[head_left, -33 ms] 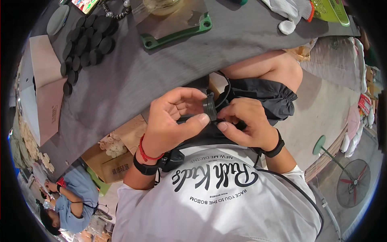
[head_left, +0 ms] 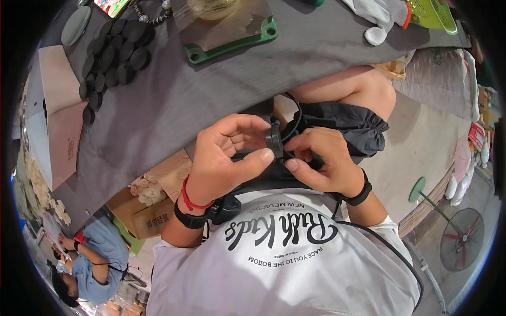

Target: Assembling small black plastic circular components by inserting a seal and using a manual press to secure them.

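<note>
Above my lap, in front of my chest, my left hand [head_left: 226, 152] grips a black disc-like piece [head_left: 273, 141] between thumb and fingers, its edge turned toward me. My right hand [head_left: 324, 160] is beside it on the right, with thumb and index finger curled close to the piece's lower edge. Whether those fingertips pinch a small dark part cannot be made out. Against my dark shorts the piece's outline is partly lost. On the table's left, a cluster of black discs [head_left: 113, 55] lies loosely together.
A green-based device [head_left: 232, 45] stands on the grey tablecloth [head_left: 168, 100]. Around it are a grey oval object [head_left: 76, 26], a bracelet [head_left: 153, 20], a pink folded card [head_left: 63, 121], a white glove [head_left: 377, 18] and a green basket [head_left: 432, 16]. A fan [head_left: 462, 239] stands right; another person [head_left: 100, 263] sits left.
The fingers of my right hand have shifted slightly beside the black piece. My left hand and the things on the table stay in place.
</note>
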Available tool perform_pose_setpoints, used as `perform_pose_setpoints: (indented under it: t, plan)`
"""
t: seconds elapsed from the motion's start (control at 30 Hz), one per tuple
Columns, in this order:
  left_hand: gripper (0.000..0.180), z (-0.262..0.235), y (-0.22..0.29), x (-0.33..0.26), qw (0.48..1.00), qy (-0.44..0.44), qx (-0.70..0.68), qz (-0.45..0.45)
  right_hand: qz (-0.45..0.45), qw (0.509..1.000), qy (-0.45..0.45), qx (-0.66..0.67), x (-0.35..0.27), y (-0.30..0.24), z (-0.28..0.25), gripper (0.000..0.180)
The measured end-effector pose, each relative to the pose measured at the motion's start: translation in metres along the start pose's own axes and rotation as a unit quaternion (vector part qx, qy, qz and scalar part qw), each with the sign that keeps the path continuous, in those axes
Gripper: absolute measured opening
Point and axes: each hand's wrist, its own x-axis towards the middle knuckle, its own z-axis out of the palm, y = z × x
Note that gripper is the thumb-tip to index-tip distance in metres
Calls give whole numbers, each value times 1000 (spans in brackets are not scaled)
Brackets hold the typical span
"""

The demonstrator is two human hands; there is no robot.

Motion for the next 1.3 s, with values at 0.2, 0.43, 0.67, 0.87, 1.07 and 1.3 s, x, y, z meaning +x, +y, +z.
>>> perform_pose_setpoints:
  t: [0.2,0.43,0.67,0.87,1.07,1.3]
  plan:
    - [37,1,-1,0,1000,-11,-19,16,4,1000,-12,19,3,4,-3,15]
    - [36,1,0,1,1000,-4,-1,5,-51,998,-14,-23,1,8,-1,23]
    - [34,1,1,1,998,-42,5,-44,39,997,58,30,0,0,1,21]
    - [30,4,1,3,995,-71,-33,-61,-52,997,51,-22,8,1,2,28]
    - [30,9,-5,4,999,-2,-52,-6,-62,979,149,-124,6,7,11,29]
    - [38,21,-7,3,997,70,6,44,-132,949,173,-227,9,11,18,31]
